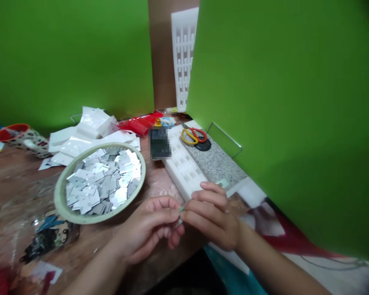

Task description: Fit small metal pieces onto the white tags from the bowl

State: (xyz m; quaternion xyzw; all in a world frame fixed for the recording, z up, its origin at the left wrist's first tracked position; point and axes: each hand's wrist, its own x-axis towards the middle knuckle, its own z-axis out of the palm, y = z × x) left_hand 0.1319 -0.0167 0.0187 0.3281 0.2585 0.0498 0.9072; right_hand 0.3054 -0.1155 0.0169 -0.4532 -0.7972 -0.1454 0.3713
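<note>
The left hand [149,225] pinches a small green piece [181,209] in its grip, right of the bowl [59,200] of metal plates [106,180]. The right hand [213,215] touches it; with the thumb hidden, I cannot tell whether that grip is closed.

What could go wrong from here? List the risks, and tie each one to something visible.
1. The small pale piece sits at the fingertips of the left hand and right hand, so it might slip and drop.
2. Flat metal pieces lie heaped in the bowl; a bump could perhaps spill some.
3. The scissors lie beyond the right hand; a careless reach might knock them.
</note>
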